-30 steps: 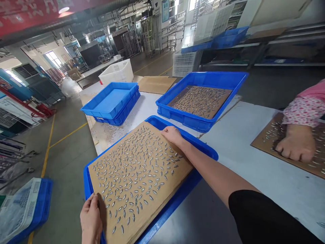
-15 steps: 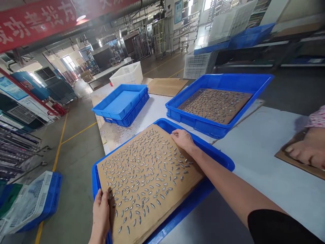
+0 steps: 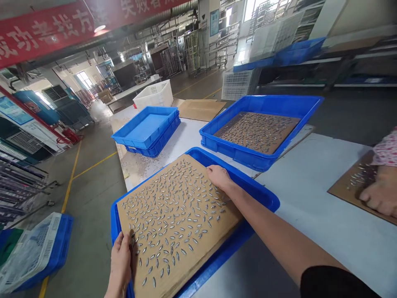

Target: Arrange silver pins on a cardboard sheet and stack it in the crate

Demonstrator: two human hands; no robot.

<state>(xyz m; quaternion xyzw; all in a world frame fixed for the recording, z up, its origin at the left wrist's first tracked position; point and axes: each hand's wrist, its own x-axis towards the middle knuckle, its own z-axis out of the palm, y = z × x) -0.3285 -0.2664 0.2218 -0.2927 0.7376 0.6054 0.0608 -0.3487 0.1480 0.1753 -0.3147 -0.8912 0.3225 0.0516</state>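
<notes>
A sheet of brown cardboard lies in a blue plastic tray, its near edge tilted up over the tray's side. Many small shiny metal pieces, slim and pointed like leaves, are spread across it. My left hand grips the cardboard's left edge, its thumb on top and the other fingers hidden beneath. Near the far right edge, my right hand pinches the sheet, fingers closed on the border. The right forearm crosses over the cardboard's right side.
Beyond stands another blue tray holding a similar covered sheet. Stacked blue trays, a white crate and flat cardboard sit on the table's far part. At right, another person's hand rests on cardboard with metal pieces.
My view has shifted slightly; both my hands keep their hold on the cardboard sheet. The other person's hand has moved right, uncovering metal pieces on their cardboard.
</notes>
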